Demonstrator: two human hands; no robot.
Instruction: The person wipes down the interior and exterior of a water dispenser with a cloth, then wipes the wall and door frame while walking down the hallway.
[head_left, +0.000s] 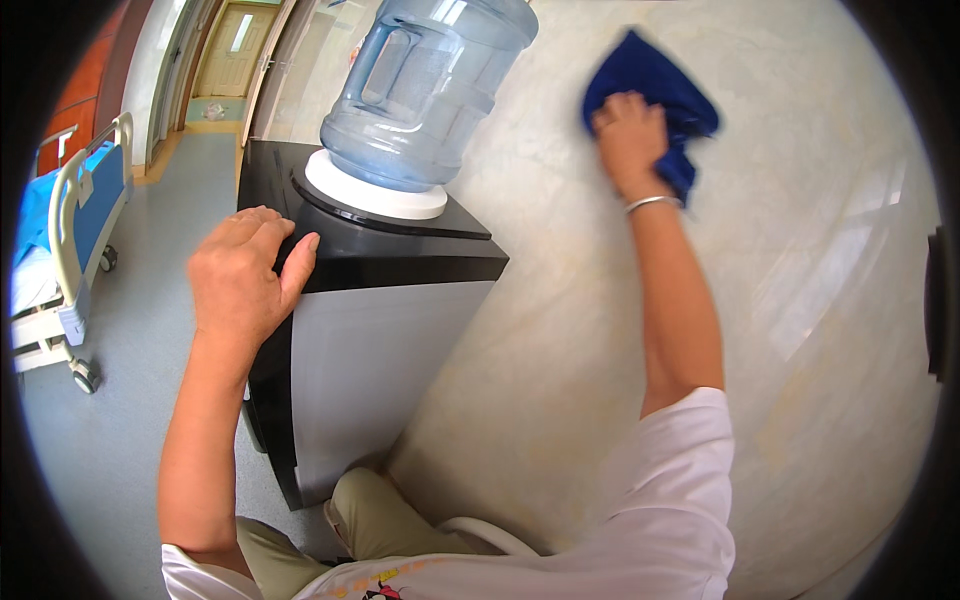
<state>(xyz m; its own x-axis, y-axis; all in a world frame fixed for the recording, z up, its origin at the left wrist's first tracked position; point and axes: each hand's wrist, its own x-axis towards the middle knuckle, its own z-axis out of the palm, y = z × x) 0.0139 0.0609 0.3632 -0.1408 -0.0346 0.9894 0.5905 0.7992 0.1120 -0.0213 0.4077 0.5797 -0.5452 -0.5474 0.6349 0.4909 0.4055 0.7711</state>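
Observation:
My right hand (631, 142) presses a dark blue cloth (645, 75) against a pale marbled wall (540, 360); the fingers lie over the cloth, slightly blurred, and a silver bangle (651, 202) circles the wrist. My left hand (244, 266) rests at the near left edge of the black top of a water dispenser (390, 360), fingers together, thumb a little apart. On that top, a clear blue plastic water bottle (427, 97) with a moulded handle stands upside down in a white round collar (375, 187).
A hospital bed (90, 217) on castors stands at the left on the grey-blue floor (142, 315). Behind it a corridor leads to a cream door (232, 52). A dark object (935, 304) is at the far right rim. A white curved tube (491, 531) lies near my knees.

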